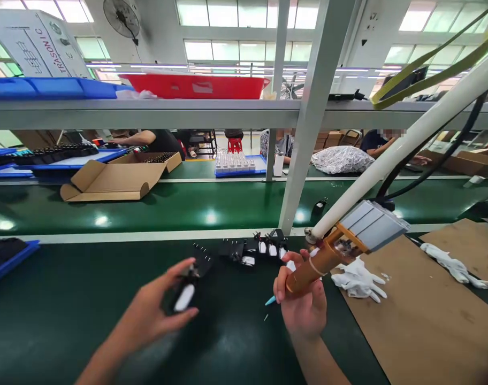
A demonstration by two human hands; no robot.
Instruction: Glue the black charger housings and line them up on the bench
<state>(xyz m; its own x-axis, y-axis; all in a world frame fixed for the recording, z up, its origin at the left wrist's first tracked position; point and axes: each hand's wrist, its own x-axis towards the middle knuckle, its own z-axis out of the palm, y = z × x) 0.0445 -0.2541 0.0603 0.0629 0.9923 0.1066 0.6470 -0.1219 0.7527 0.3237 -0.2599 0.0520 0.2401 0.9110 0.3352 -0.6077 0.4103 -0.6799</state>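
Observation:
My left hand [155, 307] is closed on a small black device [183, 297] with a white oval label, gripped between thumb and fingers over the dark green bench; the hand is slightly blurred. To its right, my right hand [302, 305] wraps around an orange-brown cylindrical tool [308, 275]. A light-blue tip [270, 300] points down and left from under that hand, a short way above the bench. Behind both hands lie several similar black devices [273, 249] with white labels, in a row. Dark parts with shiny pins [231, 248] lie beside them.
A white slanted pole [388, 155] and grey box [372, 224] rise above my right hand. White gloves [358, 280] lie on cardboard [416, 299] at right. A metal upright [304, 139] stands ahead. Beyond are a green belt [180, 208], an open carton [111, 179] and seated people.

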